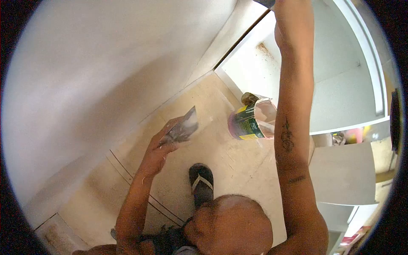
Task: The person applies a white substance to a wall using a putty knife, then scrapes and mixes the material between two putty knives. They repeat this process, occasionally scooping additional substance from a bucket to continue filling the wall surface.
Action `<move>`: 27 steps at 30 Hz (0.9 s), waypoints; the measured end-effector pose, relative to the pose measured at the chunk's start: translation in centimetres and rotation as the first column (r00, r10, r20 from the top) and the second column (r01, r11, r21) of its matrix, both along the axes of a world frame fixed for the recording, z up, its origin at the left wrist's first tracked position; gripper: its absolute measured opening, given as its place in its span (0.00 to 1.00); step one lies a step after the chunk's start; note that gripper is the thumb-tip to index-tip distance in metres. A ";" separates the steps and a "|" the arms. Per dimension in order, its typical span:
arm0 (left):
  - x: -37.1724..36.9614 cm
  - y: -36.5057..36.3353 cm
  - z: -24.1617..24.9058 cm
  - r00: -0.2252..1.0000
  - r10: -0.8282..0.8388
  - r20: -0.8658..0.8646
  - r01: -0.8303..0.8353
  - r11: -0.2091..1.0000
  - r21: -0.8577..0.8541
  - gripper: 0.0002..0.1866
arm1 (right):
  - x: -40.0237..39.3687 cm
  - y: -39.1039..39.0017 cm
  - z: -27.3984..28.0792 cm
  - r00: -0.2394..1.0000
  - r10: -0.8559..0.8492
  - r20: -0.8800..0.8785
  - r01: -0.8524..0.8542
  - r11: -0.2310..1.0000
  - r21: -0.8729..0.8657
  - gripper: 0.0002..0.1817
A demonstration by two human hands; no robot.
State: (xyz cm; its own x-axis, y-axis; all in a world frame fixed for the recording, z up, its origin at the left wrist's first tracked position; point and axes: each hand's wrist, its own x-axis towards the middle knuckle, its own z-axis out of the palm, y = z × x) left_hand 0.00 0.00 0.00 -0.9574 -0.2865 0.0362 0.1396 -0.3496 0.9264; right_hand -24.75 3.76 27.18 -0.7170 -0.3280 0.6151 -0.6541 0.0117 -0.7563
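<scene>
My left hand (163,144) is closed around a putty knife (190,124), a wide metal blade with whitish smears, held over the floor and pointing up and right. My right arm reaches to the top edge of the view. Only the base of my right hand (292,6) shows there, beside a dark grey object (266,2) that the edge cuts off; the fingers are hidden. Between my arms on the floor is an open bucket (246,123) with a green and yellow label and pale material inside.
A pale wall (106,55) runs along the left. At the right stands a white cabinet (340,85) with a curved edge, and its white panel (250,55) has a brown stain. A foot in a black flip-flop (201,178) is on the beige floor (229,165).
</scene>
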 end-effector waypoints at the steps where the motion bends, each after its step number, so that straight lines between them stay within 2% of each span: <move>1: -0.3 0.3 0.8 1.000 -0.018 -0.023 0.022 0.980 0.196 0.36 | 1.1 0.5 0.0 0.996 -0.026 -0.087 0.032 0.997 0.068 0.14; 2: -0.5 0.6 1.8 0.998 -0.031 -0.049 0.048 0.923 0.383 0.33 | 1.9 0.9 -0.2 0.983 -0.047 -0.175 0.070 0.989 0.130 0.13; 3: -1.5 2.0 3.6 0.998 -0.032 -0.050 0.049 0.924 0.380 0.33 | 0.9 3.0 -1.1 0.973 -0.038 -0.229 0.068 0.990 0.124 0.15; 5: -2.4 1.9 6.4 0.982 0.072 -0.174 0.075 0.699 0.711 0.26 | 2.6 5.3 -3.4 0.973 0.001 -0.231 0.009 0.999 0.044 0.13; 6: -2.8 1.9 6.8 0.980 0.078 -0.184 0.076 0.703 0.707 0.26 | 4.3 6.4 -4.7 0.968 0.053 -0.244 -0.053 0.999 0.008 0.13; 8: -3.0 1.6 7.2 0.987 0.073 -0.141 0.080 0.539 0.839 0.20 | 6.9 8.6 -7.5 0.934 0.213 -0.288 -0.224 0.974 -0.008 0.13; 9: -3.2 1.8 7.1 0.989 0.074 -0.132 0.071 0.542 0.837 0.20 | 7.7 9.6 -8.4 0.882 0.342 -0.323 -0.340 0.938 0.064 0.13; 11: -3.3 2.1 6.4 0.987 0.116 -0.108 0.054 0.400 0.915 0.16 | 8.0 10.6 -8.7 0.629 0.710 -0.317 -0.653 0.704 0.279 0.14; 12: -3.7 2.3 6.2 0.987 0.116 -0.108 0.050 0.421 0.906 0.16 | 8.1 10.8 -9.9 0.523 0.805 -0.279 -0.751 0.590 0.297 0.15; 13: -4.2 2.3 6.3 0.987 0.117 -0.108 0.046 0.442 0.896 0.16 | 8.8 11.2 -11.2 0.540 0.772 -0.336 -0.707 0.633 0.316 0.14; 15: -4.2 3.1 7.9 0.955 0.270 0.124 -0.266 0.589 0.764 0.17 | 7.9 10.8 -15.3 0.602 0.767 -0.222 -0.715 0.641 0.277 0.17; 16: -3.9 3.0 6.6 0.961 0.263 0.085 -0.241 0.647 0.724 0.18 | 7.1 10.7 -17.6 0.621 0.763 -0.181 -0.717 0.646 0.263 0.18; 17: -3.5 3.0 6.1 0.961 0.260 0.092 -0.244 0.646 0.723 0.18 | 5.7 10.8 -19.7 0.739 0.632 -0.235 -0.528 0.759 0.382 0.21; 18: -3.2 2.9 5.7 0.966 0.243 0.085 -0.234 0.691 0.683 0.20 | 4.5 11.1 -21.2 0.820 0.483 -0.306 -0.305 0.823 0.480 0.23; 19: -2.8 2.8 5.4 0.971 0.225 0.081 -0.224 0.733 0.643 0.23 | 3.4 11.7 -22.1 0.826 0.480 -0.297 -0.305 0.822 0.480 0.23; 20: -2.4 2.4 5.3 0.983 0.178 0.031 -0.155 0.743 0.651 0.22 | 2.2 12.4 -22.7 0.861 0.439 -0.256 -0.282 0.832 0.477 0.24; 21: -2.3 2.4 4.7 0.983 0.180 0.045 -0.166 0.741 0.650 0.22 | 2.0 12.4 -22.9 0.892 0.400 -0.213 -0.264 0.841 0.473 0.24; 22: -2.2 2.3 3.6 0.951 0.304 0.052 -0.284 0.798 0.532 0.22 | 2.7 12.4 -23.1 0.891 0.409 -0.200 -0.278 0.837 0.471 0.24; 23: -2.0 2.5 2.9 0.905 0.423 0.045 -0.404 0.821 0.404 0.21 | 4.1 12.9 -23.0 0.911 0.272 0.312 -0.296 0.955 0.032 0.21; 24: -1.8 2.6 2.7 0.900 0.432 0.060 -0.418 0.816 0.400 0.21 | 5.5 13.2 -22.8 0.602 0.277 0.749 -0.025 0.944 -0.329 0.19; 25: -1.7 2.7 2.6 0.892 0.453 -0.004 -0.443 0.874 0.199 0.20 | 6.5 13.3 -22.6 0.592 0.280 0.756 -0.022 0.943 -0.332 0.19; 26: -1.6 2.7 2.5 0.889 0.453 -0.067 -0.454 0.891 -0.011 0.22 | 7.4 13.4 -22.5 0.301 0.404 0.864 -0.005 0.906 -0.423 0.17; 27: -1.8 2.3 2.3 0.892 0.450 -0.049 -0.451 0.892 -0.017 0.22 | 8.2 13.6 -22.7 -0.018 0.500 0.866 0.044 0.865 -0.499 0.16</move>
State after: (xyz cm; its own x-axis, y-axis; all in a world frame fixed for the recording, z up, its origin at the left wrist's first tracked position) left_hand -1.79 2.33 2.35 -0.7232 -0.6849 0.0884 0.3159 -0.2144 0.9242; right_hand -16.55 17.36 4.44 -0.6161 -0.6244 -0.4801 0.7677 -0.3396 -0.5435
